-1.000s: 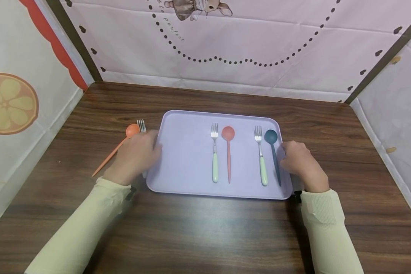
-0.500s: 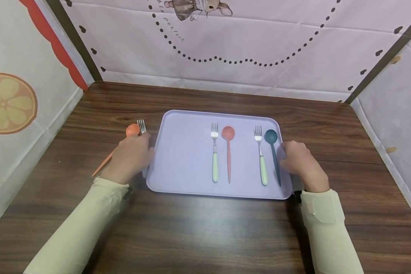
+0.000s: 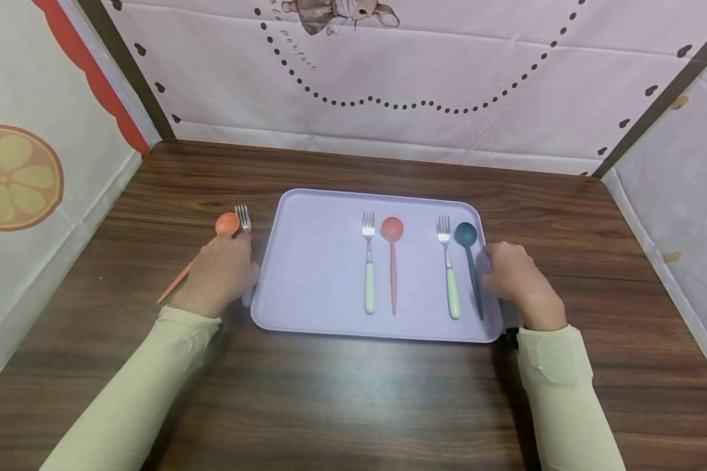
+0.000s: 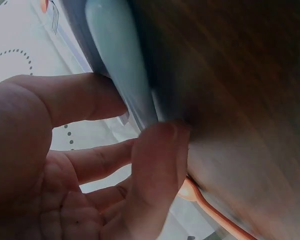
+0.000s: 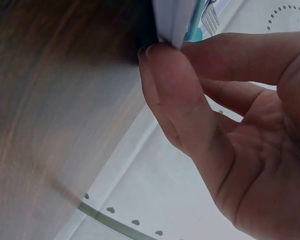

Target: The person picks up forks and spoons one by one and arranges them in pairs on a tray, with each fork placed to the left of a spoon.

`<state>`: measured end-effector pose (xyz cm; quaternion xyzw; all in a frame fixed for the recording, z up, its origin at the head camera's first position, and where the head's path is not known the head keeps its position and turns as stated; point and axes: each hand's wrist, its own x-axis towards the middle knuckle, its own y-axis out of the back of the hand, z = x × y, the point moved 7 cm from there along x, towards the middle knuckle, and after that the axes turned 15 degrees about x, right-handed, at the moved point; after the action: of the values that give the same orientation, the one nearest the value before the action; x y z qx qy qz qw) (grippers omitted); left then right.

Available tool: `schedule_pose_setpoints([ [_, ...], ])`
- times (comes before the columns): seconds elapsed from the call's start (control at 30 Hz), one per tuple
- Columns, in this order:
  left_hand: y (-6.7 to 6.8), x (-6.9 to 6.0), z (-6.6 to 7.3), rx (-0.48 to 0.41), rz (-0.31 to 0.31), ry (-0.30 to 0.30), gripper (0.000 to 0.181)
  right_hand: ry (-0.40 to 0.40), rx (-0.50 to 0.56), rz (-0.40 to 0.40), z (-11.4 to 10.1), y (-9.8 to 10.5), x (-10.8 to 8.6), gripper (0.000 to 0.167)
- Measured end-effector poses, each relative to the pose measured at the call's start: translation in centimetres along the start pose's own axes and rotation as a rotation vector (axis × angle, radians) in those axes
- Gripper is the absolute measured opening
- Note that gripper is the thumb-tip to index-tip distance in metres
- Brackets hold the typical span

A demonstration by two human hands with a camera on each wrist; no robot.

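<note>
Left of the lavender tray point(image 3: 312, 261), a fork point(image 3: 244, 219) with a pale blue handle lies on the table. My left hand point(image 3: 217, 275) covers its middle; in the left wrist view thumb and finger pinch the fork's handle point(image 4: 117, 50). Beside that hand lies an orange spoon point(image 3: 228, 224), partly hidden under it. At the tray's right edge, my right hand point(image 3: 518, 282) pinches the rim, as the right wrist view shows. On the tray rest two green-handled forks, one left point(image 3: 369, 288) and one right point(image 3: 452, 294), a pink spoon point(image 3: 392, 229) and a dark teal spoon point(image 3: 466, 234).
The brown wooden table point(image 3: 353, 399) runs to a printed cloth wall point(image 3: 389, 78) at the back. More cloth panels stand at the left point(image 3: 23, 281) and right point(image 3: 677, 196). The tray's raised rim borders the left fork.
My left hand has moved left and slightly down, off the tray's left edge onto the fork beside it. The right hand stays on the tray's rim.
</note>
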<state>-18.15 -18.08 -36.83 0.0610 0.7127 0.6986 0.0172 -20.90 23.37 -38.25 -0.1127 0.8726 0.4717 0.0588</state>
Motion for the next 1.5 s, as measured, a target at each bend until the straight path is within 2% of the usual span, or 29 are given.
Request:
schedule_pose_setpoints([
  [0.17,-0.2,0.2,0.0,-0.002,-0.019,0.000,0.010,-0.001,-0.002,0.002,0.1,0.0,0.1,0.040],
  [0.47,0.2,0.1,0.2,0.006,0.030,-0.028,0.015,0.000,-0.004,0.010,0.1,0.1,0.1,0.038],
  [0.83,0.5,0.3,0.8,-0.004,-0.025,-0.003,0.034,0.012,-0.017,0.010,0.1,0.2,0.1,0.035],
  [0.93,0.7,0.4,1.2,0.014,-0.022,-0.010,0.035,0.010,-0.016,0.007,0.0,0.1,0.1,0.034],
  [1.1,0.7,0.5,1.7,0.033,-0.051,0.000,0.034,0.001,-0.002,0.002,0.1,0.1,0.0,0.033],
  [1.3,0.6,0.6,2.1,0.017,-0.066,0.018,0.029,0.000,-0.008,0.002,0.1,0.1,0.1,0.034],
  [1.5,0.5,0.8,2.6,-0.010,-0.089,0.018,0.048,-0.003,-0.011,0.001,0.1,0.1,0.1,0.036],
])
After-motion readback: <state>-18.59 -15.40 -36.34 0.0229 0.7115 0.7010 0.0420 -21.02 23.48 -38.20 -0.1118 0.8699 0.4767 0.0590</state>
